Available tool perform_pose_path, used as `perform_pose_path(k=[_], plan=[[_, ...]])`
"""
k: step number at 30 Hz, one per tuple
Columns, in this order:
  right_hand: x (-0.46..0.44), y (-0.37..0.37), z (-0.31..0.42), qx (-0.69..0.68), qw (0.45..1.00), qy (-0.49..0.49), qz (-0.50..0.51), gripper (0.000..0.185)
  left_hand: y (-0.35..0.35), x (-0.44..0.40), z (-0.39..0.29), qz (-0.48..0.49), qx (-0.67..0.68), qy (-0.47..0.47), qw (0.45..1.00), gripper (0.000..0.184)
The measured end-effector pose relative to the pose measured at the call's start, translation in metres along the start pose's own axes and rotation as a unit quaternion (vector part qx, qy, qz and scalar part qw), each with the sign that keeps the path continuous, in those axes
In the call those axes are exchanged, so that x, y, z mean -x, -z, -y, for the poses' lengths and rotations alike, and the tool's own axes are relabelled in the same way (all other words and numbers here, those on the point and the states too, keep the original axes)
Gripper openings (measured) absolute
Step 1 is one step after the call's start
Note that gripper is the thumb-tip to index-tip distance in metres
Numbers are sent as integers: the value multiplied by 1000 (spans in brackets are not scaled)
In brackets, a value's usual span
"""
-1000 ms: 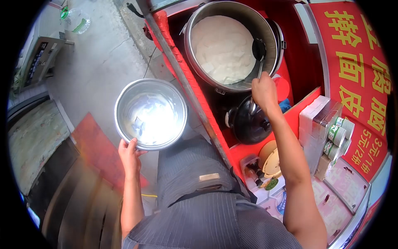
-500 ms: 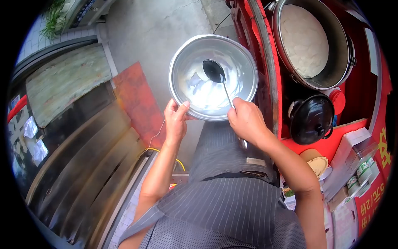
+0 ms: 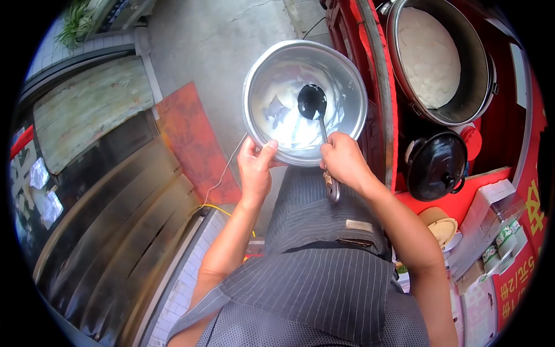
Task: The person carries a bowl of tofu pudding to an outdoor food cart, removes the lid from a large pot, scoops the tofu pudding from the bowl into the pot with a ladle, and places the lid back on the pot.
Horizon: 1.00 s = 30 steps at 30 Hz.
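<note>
A metal mixing bowl (image 3: 254, 124) is held in front of my body, its open side facing me. My left hand (image 3: 256, 168) grips the bowl's near left rim, thumb over the edge and fingers underneath. In my right hand (image 3: 346, 162) is a ladle (image 3: 312, 101) with a dark round head and a long handle; the handle's end sticks out below my fist. The ladle's head lies over the inside of the bowl. Whitish streaks or reflections show on the bowl's inner wall; I cannot tell whether liquid is in it.
On the right, a large metal pot (image 3: 480, 98) holds pale dough (image 3: 429, 58). Beside it are a black lid (image 3: 437, 165), a red cap (image 3: 471, 143) and a clear box (image 3: 488, 217). A slatted wooden surface (image 3: 121, 231) and a red board (image 3: 193, 139) lie to the left.
The bowl has shifted slightly right and up with both hands. The ladle has turned more upright in the bowl, and its handle end now shows below my right hand.
</note>
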State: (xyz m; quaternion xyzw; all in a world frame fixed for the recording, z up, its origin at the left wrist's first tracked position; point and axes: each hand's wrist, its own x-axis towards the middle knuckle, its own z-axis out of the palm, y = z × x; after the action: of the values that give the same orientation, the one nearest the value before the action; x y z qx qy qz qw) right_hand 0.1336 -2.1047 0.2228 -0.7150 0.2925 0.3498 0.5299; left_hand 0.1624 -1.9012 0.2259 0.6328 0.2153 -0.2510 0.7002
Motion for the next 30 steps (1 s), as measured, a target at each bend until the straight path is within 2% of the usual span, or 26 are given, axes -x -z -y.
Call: perform_pose_path(k=[2, 7, 9, 22, 25, 30], plan=[[7, -1, 17, -69, 997, -31, 20, 27, -4, 2, 2, -2, -1, -2, 1000, 26], [5, -11, 28, -98, 994, -32, 37, 27, -8, 3, 4, 2, 9, 1, 1000, 27], [-6, -17, 20, -24, 999, 39, 1, 29, -8, 4, 3, 4, 13, 3, 1000, 27], [-2, -6, 28, 49, 990, 106, 80, 28, 2, 1, -6, 16, 13, 5, 1000, 25], [-4, -2, 23, 20, 989, 103, 101, 26, 6, 1, -7, 15, 3, 11, 1000, 25], [4, 22, 15, -90, 974, 39, 203, 20, 11, -2, -10, 17, -9, 13, 1000, 25]])
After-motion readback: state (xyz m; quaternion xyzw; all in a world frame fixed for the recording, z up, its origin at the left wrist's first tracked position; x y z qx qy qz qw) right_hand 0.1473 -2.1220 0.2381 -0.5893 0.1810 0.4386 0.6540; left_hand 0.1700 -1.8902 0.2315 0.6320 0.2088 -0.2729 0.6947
